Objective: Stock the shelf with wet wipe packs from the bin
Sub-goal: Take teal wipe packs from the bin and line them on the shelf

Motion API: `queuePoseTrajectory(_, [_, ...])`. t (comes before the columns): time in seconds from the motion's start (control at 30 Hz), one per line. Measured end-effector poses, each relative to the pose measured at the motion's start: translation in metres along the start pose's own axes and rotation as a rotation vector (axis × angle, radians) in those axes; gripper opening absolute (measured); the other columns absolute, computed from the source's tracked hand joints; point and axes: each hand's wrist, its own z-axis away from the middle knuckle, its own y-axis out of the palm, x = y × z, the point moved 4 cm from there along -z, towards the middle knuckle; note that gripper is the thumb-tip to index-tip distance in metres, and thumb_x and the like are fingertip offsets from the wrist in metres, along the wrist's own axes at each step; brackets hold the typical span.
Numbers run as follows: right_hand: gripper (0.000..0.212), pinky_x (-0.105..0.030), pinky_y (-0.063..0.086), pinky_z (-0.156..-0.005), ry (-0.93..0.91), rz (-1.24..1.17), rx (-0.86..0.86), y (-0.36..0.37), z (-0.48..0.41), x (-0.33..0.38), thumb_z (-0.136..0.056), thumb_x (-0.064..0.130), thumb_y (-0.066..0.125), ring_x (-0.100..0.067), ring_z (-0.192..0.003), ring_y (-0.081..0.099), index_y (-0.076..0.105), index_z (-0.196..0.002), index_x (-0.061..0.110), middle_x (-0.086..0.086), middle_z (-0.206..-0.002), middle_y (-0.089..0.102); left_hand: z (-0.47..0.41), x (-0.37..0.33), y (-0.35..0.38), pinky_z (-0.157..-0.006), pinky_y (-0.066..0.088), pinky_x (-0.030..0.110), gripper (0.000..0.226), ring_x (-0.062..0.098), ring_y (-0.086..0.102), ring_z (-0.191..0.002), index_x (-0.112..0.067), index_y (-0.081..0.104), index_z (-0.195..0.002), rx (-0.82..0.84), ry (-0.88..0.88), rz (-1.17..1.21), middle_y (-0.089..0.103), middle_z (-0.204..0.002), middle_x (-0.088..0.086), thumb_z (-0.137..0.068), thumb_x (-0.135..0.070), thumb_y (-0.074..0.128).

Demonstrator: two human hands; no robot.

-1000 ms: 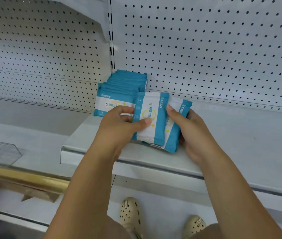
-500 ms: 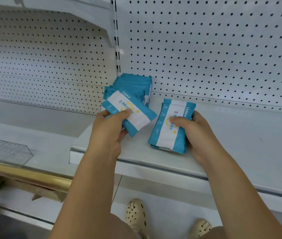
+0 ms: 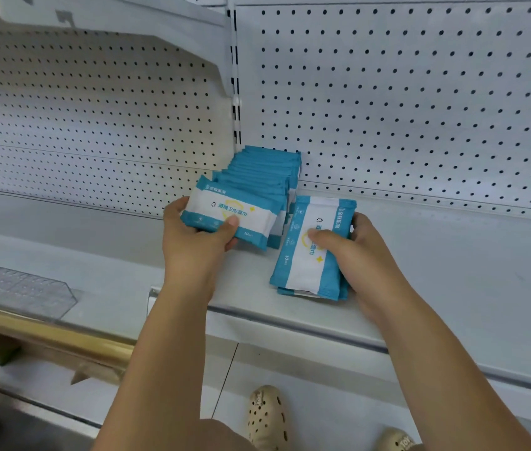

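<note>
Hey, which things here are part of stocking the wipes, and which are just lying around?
Job: left hand gripping a pack; right hand gripping a stack; shelved row; shelf.
Lying about: clear divider; brass rail.

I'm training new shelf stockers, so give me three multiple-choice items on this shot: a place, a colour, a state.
1. The row of wet wipe packs stands: A) by the pegboard back panel B) in a basket C) on a cart
2. The packs' end bands are: A) red B) blue C) black
3. The left hand: A) hangs empty B) grips one pack C) points upward
Answers: 1 A, the row runs back to the panel; 2 B, blue flanks the white middle; 3 B, its thumb lies across the pack.
</note>
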Motion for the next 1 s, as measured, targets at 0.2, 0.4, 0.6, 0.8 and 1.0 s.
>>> queuePoseTrajectory(0.2, [0.042, -0.040, 0.061, -0.085, -0.023, 0.048, -0.029, 0.005, -0.007, -0.002, -0.089, 0.021, 0.074, -0.011, -0.089, 0.074, 0.052, -0.124, 0.029, 0.007, -0.109, 0.073, -0.015, 0.007, -0.003, -0.083, 0.043, 0.033, 0.067, 0.028, 0.051, -0.111, -0.012, 0.055, -0.116, -0.046, 0.232, -0.890, 0.052, -0.118, 0.008, -0.066, -0.040, 0.091])
queuePoseTrajectory(0.4, [0.042, -0.041, 0.060, -0.087, -0.034, 0.076, -0.005, 0.003, -0.009, -0.002, -0.088, 0.022, 0.077, -0.011, -0.091, 0.075, 0.054, -0.122, 0.030, 0.007, -0.109, 0.073, -0.029, 0.008, -0.004, -0.091, 0.043, 0.040, 0.081, 0.030, 0.042, -0.117, -0.014, 0.053, -0.118, -0.036, 0.210, -1.014, 0.051, -0.121, 0.011, -0.060, -0.061, 0.086])
queuePoseTrajectory(0.6, [0.053, -0.040, 0.062, -0.082, -0.031, 0.053, 0.042, 0.000, -0.006, -0.002, -0.081, 0.025, 0.084, -0.012, -0.091, 0.076, 0.055, -0.125, 0.026, 0.007, -0.108, 0.076, -0.018, -0.007, -0.012, -0.080, 0.047, 0.030, 0.071, 0.017, 0.055, -0.096, -0.017, 0.054, -0.119, -0.072, 0.307, -0.734, 0.057, -0.112, 0.004, -0.065, -0.046, 0.090])
queuePoseTrajectory(0.8, [0.057, -0.034, 0.062, -0.075, -0.070, 0.092, 0.177, -0.007, 0.006, 0.007, -0.074, 0.020, 0.086, -0.016, -0.091, 0.076, 0.059, -0.123, 0.024, 0.005, -0.103, 0.078, 0.011, -0.028, 0.018, -0.069, 0.044, 0.005, 0.028, -0.004, 0.064, -0.087, -0.027, 0.068, -0.110, 0.203, 0.382, -0.535, 0.070, -0.100, -0.015, -0.085, -0.038, 0.077])
queuePoseTrajectory(1.0, [0.064, -0.037, 0.062, -0.078, -0.105, 0.121, 0.201, -0.015, 0.012, 0.010, -0.069, 0.020, 0.089, -0.018, -0.092, 0.076, 0.058, -0.125, 0.024, 0.003, -0.105, 0.078, 0.020, -0.005, 0.042, -0.070, 0.044, 0.005, 0.033, -0.011, 0.056, -0.076, -0.023, 0.069, -0.119, 0.427, 0.278, -0.519, 0.069, -0.105, -0.012, -0.088, -0.031, 0.075])
